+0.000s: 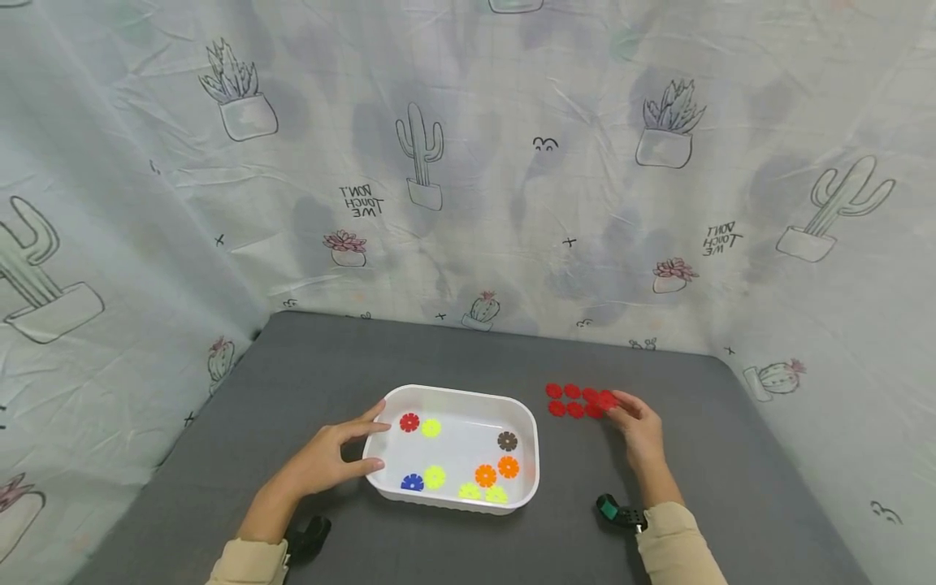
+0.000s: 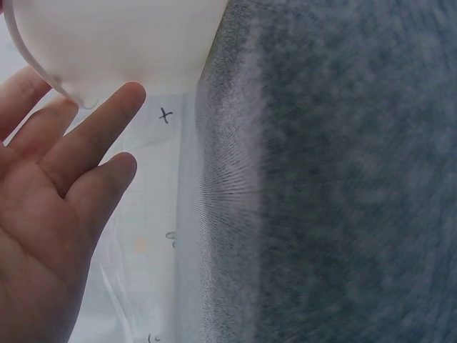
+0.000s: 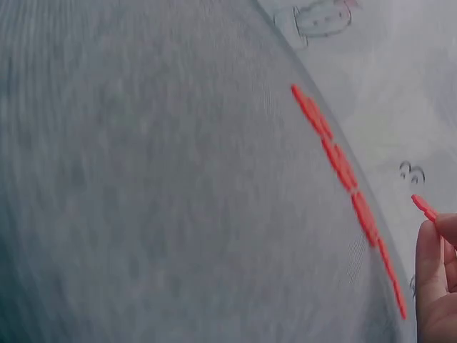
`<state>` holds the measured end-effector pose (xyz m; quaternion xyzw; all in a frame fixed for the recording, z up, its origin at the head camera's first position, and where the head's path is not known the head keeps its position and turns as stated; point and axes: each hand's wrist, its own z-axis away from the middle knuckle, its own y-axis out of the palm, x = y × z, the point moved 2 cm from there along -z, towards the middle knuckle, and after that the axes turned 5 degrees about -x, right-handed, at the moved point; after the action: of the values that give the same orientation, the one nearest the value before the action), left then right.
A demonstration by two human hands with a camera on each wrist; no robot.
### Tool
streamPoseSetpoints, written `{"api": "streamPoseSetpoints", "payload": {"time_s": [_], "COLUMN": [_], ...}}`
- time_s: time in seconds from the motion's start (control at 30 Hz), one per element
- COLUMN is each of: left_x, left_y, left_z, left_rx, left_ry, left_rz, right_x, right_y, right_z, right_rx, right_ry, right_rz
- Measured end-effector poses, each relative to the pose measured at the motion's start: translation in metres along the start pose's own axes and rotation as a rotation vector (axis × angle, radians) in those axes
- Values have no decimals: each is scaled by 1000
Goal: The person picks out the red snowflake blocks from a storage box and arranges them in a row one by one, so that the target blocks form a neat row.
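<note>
A white plastic tray (image 1: 453,406) holds several notched flat discs in different colours. My left hand (image 1: 329,459) holds the tray's left side, with thumb and forefinger over the rim. In the left wrist view, other fingers (image 2: 107,132) of that hand lie fairly straight against the tray's outer wall (image 2: 136,43). To the right of the tray, red notched discs (image 1: 573,392) lie in two rows on the table. My right hand (image 1: 639,426) pinches a red notched disc (image 1: 608,399) by its edge at the right end of these rows; in the right wrist view it is raised off the table.
Inside the tray are a red disc (image 1: 409,422), a blue disc (image 1: 413,483), a brown disc (image 1: 508,441), orange discs (image 1: 486,475) and several yellow discs (image 1: 435,477). The grey table (image 1: 409,349) is bordered by a cactus-printed curtain (image 1: 504,187). Black wrist straps (image 1: 617,513) hang below both wrists.
</note>
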<state>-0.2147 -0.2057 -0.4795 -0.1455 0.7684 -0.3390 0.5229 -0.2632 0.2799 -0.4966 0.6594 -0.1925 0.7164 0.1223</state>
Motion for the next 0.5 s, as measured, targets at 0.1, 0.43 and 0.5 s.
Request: {"api": "streamPoseSetpoints", "payload": {"time_s": [0.1,0.43,0.5], "left_x": [0,-2,-2], "left_y": [0,-1,-1], "left_z": [0,0,0], "left_rx": [-3,7,8], "left_ry": [-1,-4,-3], "left_rz": [4,4,5], "right_x": [-5,-14,-15], "right_y": [-5,-11,-11], "right_z": [-2,-5,-5], "right_rx": [-27,-81,-85], "right_ry": [-21,-130,-149], "right_rz": [49,330,360]}}
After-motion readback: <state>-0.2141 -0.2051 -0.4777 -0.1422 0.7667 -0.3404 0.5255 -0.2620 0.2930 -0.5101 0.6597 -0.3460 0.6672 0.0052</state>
